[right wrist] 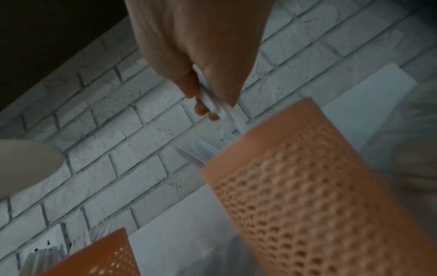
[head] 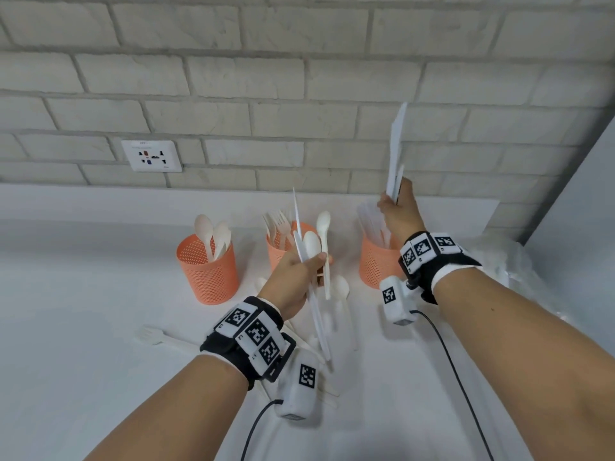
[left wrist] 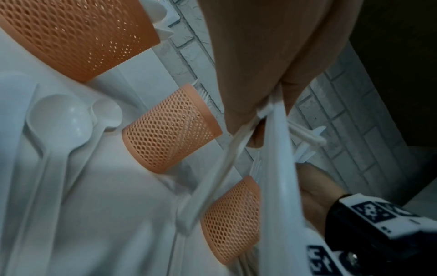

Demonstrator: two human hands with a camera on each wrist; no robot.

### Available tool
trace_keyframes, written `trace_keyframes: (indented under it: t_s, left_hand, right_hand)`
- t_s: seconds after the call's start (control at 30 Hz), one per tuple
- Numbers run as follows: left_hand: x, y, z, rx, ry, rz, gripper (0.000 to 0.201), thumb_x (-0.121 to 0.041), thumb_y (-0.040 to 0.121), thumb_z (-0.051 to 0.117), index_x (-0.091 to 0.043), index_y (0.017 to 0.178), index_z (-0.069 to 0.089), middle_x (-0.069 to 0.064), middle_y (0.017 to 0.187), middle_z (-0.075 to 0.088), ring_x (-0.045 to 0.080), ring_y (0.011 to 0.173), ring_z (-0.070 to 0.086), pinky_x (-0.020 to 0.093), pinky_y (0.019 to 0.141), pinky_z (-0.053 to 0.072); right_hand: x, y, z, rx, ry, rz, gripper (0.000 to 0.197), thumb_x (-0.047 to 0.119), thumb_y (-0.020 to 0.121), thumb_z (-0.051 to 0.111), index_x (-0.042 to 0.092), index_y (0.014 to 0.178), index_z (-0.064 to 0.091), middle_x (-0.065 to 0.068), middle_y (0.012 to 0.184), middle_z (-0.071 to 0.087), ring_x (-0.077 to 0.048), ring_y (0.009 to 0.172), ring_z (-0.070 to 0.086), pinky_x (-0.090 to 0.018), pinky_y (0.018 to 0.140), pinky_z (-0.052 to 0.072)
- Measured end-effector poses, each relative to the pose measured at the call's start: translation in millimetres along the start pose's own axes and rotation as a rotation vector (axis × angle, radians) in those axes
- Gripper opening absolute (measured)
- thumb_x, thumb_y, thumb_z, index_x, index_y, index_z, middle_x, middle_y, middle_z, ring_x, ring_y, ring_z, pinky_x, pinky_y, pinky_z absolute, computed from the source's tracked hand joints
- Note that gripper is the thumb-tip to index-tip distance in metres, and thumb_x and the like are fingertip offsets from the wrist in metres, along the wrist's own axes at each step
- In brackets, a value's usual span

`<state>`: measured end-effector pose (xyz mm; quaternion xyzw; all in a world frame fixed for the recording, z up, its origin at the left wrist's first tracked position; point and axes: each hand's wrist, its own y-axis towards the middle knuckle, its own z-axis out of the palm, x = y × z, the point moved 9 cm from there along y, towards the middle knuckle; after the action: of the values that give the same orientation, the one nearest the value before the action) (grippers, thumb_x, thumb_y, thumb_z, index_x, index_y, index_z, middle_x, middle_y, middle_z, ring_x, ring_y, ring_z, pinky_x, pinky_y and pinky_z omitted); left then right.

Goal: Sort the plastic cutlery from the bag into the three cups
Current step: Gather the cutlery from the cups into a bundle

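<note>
A white counter [head: 83,327] ran up to a pale brick wall [head: 299,78] carrying a wall socket [head: 151,155]. Below the socket to its right stood the spoon cup [head: 208,267], then the fork cup [head: 283,247] and the knife cup [head: 379,264] further right. The right hand [head: 397,212] pinched a few knives [head: 396,154] above the knife cup. The left hand [head: 296,281] gripped mixed cutlery [head: 314,247] before the fork cup. Loose pieces [head: 339,294] lay beneath; the bag [head: 512,264] sat furthest right.
</note>
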<state>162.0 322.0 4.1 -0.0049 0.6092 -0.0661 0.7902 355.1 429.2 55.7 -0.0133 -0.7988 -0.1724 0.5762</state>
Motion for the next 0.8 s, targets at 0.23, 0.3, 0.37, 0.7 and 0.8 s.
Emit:
trace_keyframes:
  t_s: [0.23,0.3,0.37,0.7,0.8]
  left_hand:
    - [-3,-1,8,0.067,-0.034,0.014,0.016,0.000,0.095,0.041,-0.005,0.089,0.055,0.006,0.074,0.059,0.015,0.056,0.053,0.024,0.056,0.045]
    - [-3,-1,10,0.061,-0.075,0.016,0.015,0.004,0.093,0.039,-0.005,0.095,0.050,0.004,0.080,0.061,0.012,0.052,0.049,0.023,0.054,0.043]
    - [-1,1,10,0.040,-0.087,0.012,0.015,0.007,0.091,0.037,-0.003,0.094,0.048,0.004,0.077,0.057,0.010,0.050,0.046,0.022,0.052,0.043]
    - [-9,0,8,0.016,-0.042,0.068,0.028,-0.017,0.100,0.037,-0.004,0.088,0.058,0.008,0.068,0.059,0.015,0.057,0.056,0.023,0.055,0.047]
    - [-10,0,1,-0.023,-0.155,0.052,0.020,-0.019,0.100,0.037,-0.007,0.101,0.052,0.006,0.071,0.053,0.013,0.061,0.059,0.023,0.054,0.051]
  right_hand:
    - [-13,-11,2,0.090,-0.040,0.082,0.051,0.002,0.087,0.053,0.010,0.134,0.036,-0.001,0.109,0.044,-0.013,0.100,0.045,-0.020,0.080,0.040]
    - [-1,-13,-4,0.054,-0.064,-0.003,0.056,0.006,0.087,0.058,0.012,0.137,0.034,0.001,0.116,0.039,-0.009,0.108,0.041,-0.018,0.090,0.032]
    - [17,-19,-8,-0.009,-0.099,-0.113,0.053,0.005,0.085,0.059,0.012,0.133,0.039,0.002,0.116,0.037,-0.006,0.108,0.040,-0.013,0.090,0.030]
    - [71,-137,74,0.821,-0.309,-0.211,0.012,0.013,0.082,0.068,0.011,0.085,0.057,0.004,0.066,0.057,-0.003,0.056,0.054,-0.015,0.053,0.043]
    - [59,-151,84,0.881,-0.536,-0.218,0.037,0.017,0.079,0.071,0.012,0.106,0.047,0.000,0.079,0.056,-0.013,0.071,0.055,-0.028,0.070,0.048]
